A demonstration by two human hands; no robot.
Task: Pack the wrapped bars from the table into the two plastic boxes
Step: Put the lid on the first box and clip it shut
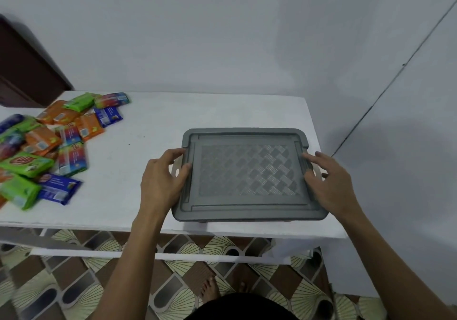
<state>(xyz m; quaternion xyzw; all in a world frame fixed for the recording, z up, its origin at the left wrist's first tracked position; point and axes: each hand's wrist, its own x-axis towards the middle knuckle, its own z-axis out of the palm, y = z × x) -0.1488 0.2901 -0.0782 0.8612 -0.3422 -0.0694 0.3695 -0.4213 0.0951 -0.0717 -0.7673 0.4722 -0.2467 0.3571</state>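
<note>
Dim, soft light; blurred, warped edges

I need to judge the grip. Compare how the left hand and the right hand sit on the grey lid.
The left hand curls round the grey lid's left edge, thumb on top; the right hand keeps its fingers straighter and spread, tips touching the right edge. The left hand lies over bare table; the right hand straddles the table's right end. Both sit midway along the lid's short sides.
</note>
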